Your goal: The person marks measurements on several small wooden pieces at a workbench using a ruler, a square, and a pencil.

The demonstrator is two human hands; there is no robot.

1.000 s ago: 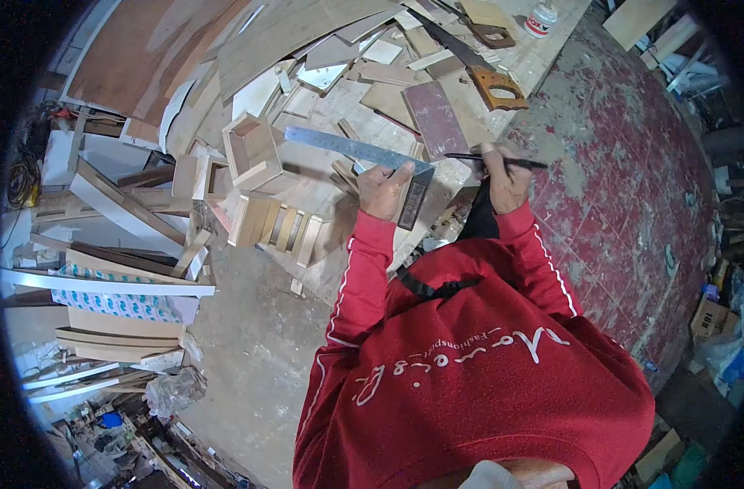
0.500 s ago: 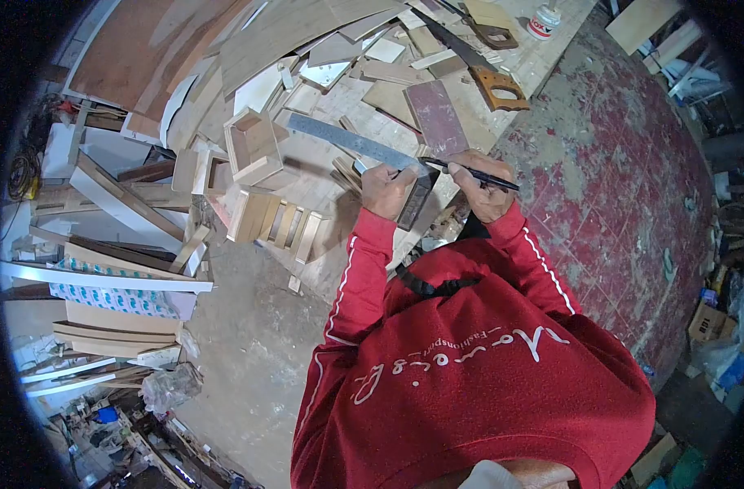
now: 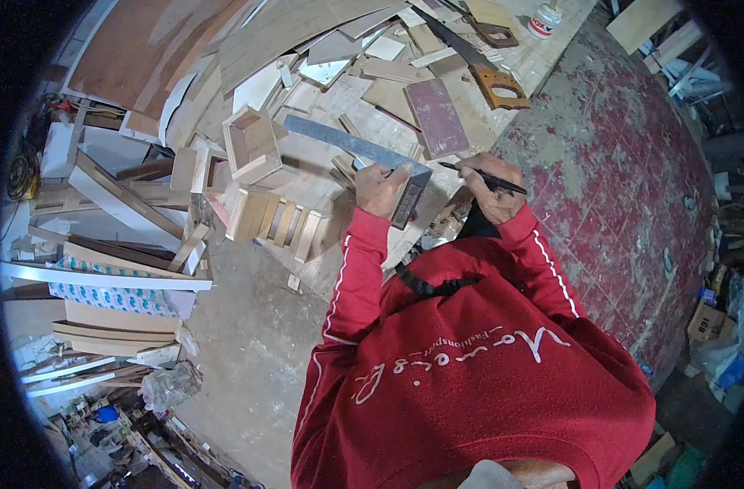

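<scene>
My left hand point(image 3: 378, 190) is closed on a metal try square near the front edge of the workbench. The long grey blade point(image 3: 339, 140) of the square runs up and left over the bench, and its dark stock point(image 3: 410, 198) points down toward me. My right hand point(image 3: 494, 189) holds a black pen point(image 3: 499, 182) whose tip points left, a little apart from the square's corner. Whatever lies under the square and my left fingers is mostly hidden. A reddish sanding block or board point(image 3: 436, 118) lies just beyond the square.
Small wooden boxes point(image 3: 253, 145) and a slatted wooden piece point(image 3: 279, 222) stand left of my left hand. Wood offcuts point(image 3: 386, 71) cover the back of the bench. A saw with a wooden handle point(image 3: 500, 88) and a white bottle point(image 3: 544, 22) are at the back right.
My right hand and the pen have moved right, away from the square's corner. My left hand and the square have shifted slightly left.
</scene>
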